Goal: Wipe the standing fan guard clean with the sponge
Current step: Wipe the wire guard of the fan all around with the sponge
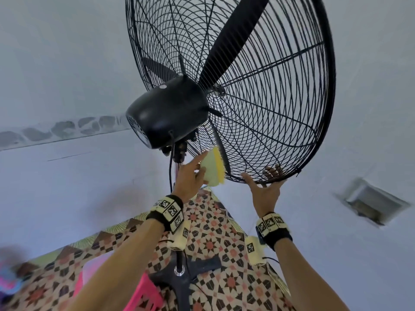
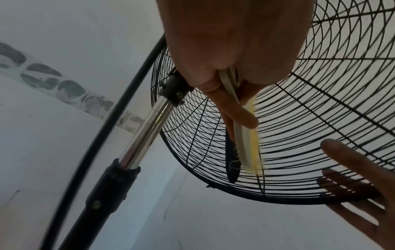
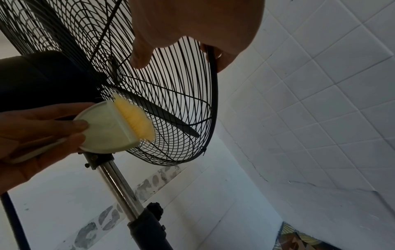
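Brush on back of fan guard, low, near motor.
Left hand (image 1: 189, 176) fingers pinch the brush (image 1: 214, 168), bristles touching guard (image 1: 269, 122); right hand (image 1: 266, 191) fingers curl over bottom rim.

Head view upward from below, both wrist views close underneath, sharing fan guard (image 1: 258, 122).
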The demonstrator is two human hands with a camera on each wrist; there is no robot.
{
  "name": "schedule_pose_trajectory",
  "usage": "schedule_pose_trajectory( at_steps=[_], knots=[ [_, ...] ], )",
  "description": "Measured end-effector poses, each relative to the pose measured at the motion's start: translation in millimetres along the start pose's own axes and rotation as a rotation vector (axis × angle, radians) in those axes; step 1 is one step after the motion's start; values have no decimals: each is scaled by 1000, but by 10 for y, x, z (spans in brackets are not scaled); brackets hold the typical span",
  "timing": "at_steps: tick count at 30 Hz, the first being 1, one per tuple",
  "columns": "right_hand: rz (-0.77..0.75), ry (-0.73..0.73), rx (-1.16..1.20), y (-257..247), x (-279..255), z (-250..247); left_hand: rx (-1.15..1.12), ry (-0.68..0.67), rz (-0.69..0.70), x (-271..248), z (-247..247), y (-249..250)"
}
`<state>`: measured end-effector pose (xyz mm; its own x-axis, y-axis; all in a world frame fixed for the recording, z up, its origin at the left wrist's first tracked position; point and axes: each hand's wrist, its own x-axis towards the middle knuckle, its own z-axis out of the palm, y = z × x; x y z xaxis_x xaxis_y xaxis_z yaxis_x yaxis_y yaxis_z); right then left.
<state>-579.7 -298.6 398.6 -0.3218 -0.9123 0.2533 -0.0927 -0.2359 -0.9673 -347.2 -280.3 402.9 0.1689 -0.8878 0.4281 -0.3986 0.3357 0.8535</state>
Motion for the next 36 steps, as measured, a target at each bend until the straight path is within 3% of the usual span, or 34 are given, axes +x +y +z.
schedule_pose_trajectory(
  at_steps=[3,7,9,14,19,21,27,29,32,34,36],
  knots=[
    [5,-9,-1,-15,-1,8,-27,146,-1,34,-97,3],
    [-9,-1,-14,6,-2,3,1,331,133,93,-46,120],
    [-7,19,-7,19,-19,10,6,302,94,29,84,95],
    [-12,33,-11,38,-53,38,133,28,60,-172,166,-166],
    [3,23,-20,24,-23,39,-10,315,85,-77,-11,-28],
    [16,34,-24,33,-34,39,-59,314,84,-63,67,69],
    [31,57,-23,31,-114,64,29,-21,19,-394,326,-189],
    [15,51,-40,20,-105,60,5,54,10,-399,253,-167],
    [-10,50,-44,42,-71,44,-40,325,47,-249,127,-2],
    [7,54,-45,49,-70,42,-64,353,74,-177,144,83],
    [24,55,-33,44,-82,49,-35,282,61,-207,263,43]
  ],
)
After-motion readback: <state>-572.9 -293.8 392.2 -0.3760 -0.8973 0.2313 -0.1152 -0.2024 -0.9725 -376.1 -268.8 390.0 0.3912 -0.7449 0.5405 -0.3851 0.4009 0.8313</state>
